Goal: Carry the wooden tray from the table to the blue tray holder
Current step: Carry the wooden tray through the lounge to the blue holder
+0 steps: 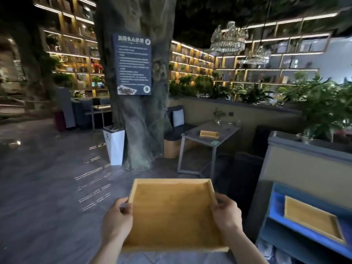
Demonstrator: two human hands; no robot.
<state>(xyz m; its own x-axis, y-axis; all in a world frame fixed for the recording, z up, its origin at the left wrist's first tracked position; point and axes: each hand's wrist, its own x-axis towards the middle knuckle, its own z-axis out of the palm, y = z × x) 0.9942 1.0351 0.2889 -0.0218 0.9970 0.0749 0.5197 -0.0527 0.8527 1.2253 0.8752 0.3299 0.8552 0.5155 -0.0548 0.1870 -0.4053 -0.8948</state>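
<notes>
A square wooden tray (172,212) with a low rim is held level in front of me, above the dark floor. My left hand (117,219) grips its left edge and my right hand (226,213) grips its right edge. The blue tray holder (276,204) stands at the lower right, and another wooden tray (312,219) lies on its top shelf. Further off, a grey table (224,132) carries a third wooden tray (209,134).
A thick tree trunk (139,111) with a dark sign rises straight ahead, and a white bin (114,147) stands at its left. A low partition wall (304,166) with plants runs along the right. Open floor spreads to the left.
</notes>
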